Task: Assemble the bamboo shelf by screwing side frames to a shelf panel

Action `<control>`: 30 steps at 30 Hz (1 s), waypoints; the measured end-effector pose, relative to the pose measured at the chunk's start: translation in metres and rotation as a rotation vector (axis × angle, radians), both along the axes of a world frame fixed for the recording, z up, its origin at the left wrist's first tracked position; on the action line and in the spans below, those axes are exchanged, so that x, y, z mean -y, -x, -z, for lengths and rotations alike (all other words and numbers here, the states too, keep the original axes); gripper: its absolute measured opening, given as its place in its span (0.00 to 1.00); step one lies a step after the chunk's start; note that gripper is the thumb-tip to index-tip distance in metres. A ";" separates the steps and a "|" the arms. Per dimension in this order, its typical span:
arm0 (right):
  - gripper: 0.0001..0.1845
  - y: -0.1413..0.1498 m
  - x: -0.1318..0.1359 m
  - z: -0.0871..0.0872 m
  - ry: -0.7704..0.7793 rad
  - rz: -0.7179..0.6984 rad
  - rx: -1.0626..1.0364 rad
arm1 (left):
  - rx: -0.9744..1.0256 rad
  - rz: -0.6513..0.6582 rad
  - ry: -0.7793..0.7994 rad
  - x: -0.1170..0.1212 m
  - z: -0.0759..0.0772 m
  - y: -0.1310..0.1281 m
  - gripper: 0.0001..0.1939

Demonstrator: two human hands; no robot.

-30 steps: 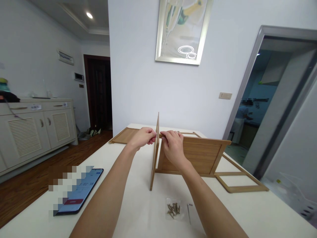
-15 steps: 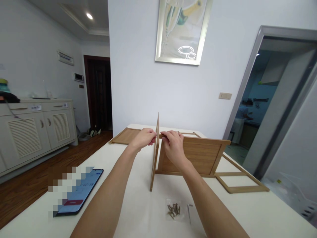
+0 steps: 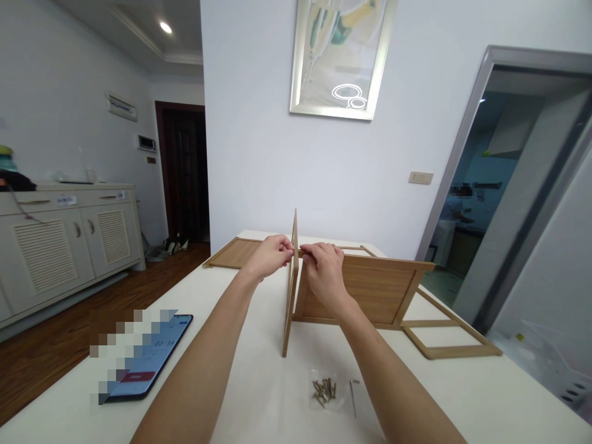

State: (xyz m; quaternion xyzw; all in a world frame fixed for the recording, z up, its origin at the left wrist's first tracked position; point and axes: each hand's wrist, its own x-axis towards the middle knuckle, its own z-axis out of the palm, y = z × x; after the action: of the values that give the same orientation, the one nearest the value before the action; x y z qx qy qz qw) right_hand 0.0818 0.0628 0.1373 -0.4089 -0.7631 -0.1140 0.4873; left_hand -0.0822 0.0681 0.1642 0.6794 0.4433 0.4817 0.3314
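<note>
A narrow wooden frame (image 3: 289, 314) stands on edge, seen almost edge-on, on the white table (image 3: 259, 382). Against its right side a wooden panel (image 3: 374, 290) also stands upright, roughly at a right angle to it. My right hand (image 3: 324, 265) is closed over the panel's upper left corner, thumb and fingers pinching the top rail beside the frame. On the frame's left side my left hand (image 3: 272, 254) is closed in a pinch, fingertips touching the frame near the same joint. Whatever sits between those fingertips is too small or hidden to make out.
Near the front lie a clear bag of screws (image 3: 325, 391) and an L-shaped hex key (image 3: 354, 398). A phone (image 3: 160, 357) is at left. Another panel (image 3: 234, 253) lies flat behind, and an open wooden frame (image 3: 462, 353) lies at right. Someone stands beyond the doorway.
My left fingers have shifted slightly and turned at the frame. The standing frame's lower end has moved a little to the right. My right hand keeps its hold.
</note>
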 end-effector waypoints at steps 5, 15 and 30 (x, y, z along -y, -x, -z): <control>0.13 -0.001 0.000 0.001 -0.002 -0.004 0.002 | 0.071 -0.006 0.024 0.004 -0.005 0.002 0.07; 0.14 -0.002 -0.002 0.006 -0.069 0.037 0.084 | 0.018 -0.079 0.131 -0.002 -0.002 0.001 0.08; 0.14 -0.001 0.006 -0.002 0.003 0.037 0.104 | 0.007 0.055 0.145 0.002 -0.002 0.000 0.11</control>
State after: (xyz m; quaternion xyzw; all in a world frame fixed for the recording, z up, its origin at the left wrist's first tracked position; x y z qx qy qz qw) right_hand 0.0831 0.0563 0.1394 -0.4173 -0.7799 -0.1432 0.4439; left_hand -0.0820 0.0661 0.1661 0.6637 0.4569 0.4418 0.3944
